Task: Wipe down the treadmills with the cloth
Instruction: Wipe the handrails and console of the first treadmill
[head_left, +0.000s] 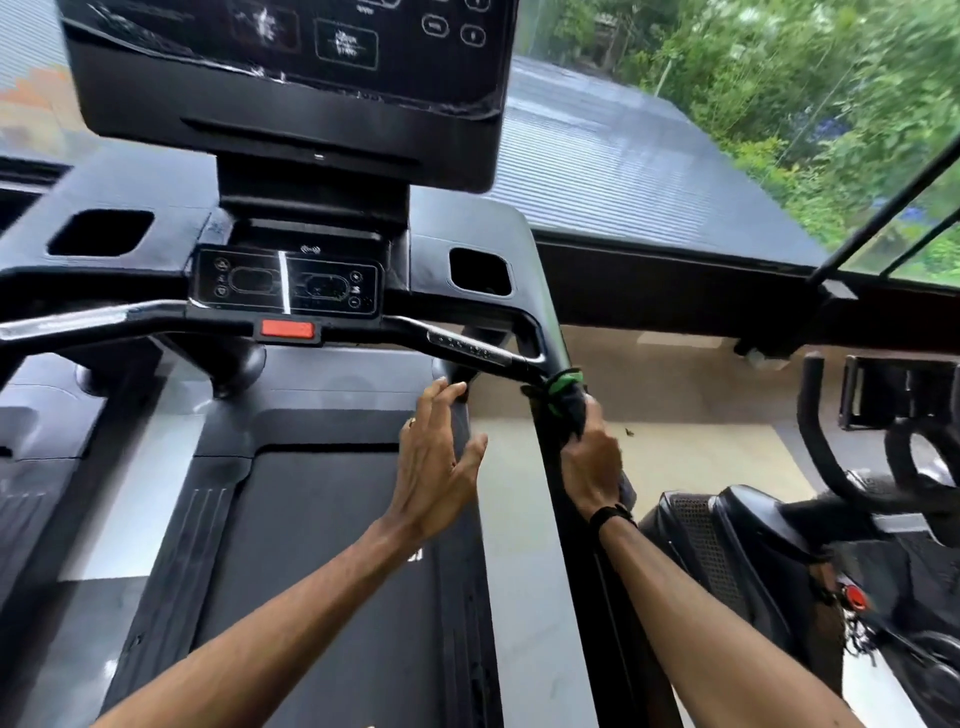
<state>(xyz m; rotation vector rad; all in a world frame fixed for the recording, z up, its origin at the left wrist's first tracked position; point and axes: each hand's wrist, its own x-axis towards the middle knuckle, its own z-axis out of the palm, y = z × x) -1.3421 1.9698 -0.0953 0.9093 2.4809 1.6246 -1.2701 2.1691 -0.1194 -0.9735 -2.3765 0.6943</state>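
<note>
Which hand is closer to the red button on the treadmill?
Left. The left hand hovers open below and to the right of the red button, touching nothing. The right hand is farther right, gripping the cloth against the treadmill's right side rail.

Both forearms are showing bare, with no sleeve reaching into view; the left hand (434, 462) is wearing a thin ring on one finger, glinting near the knuckle; the right hand (592, 465) is wearing a dark band at the wrist, sitting snug like a watch strap or bracelet.
</note>
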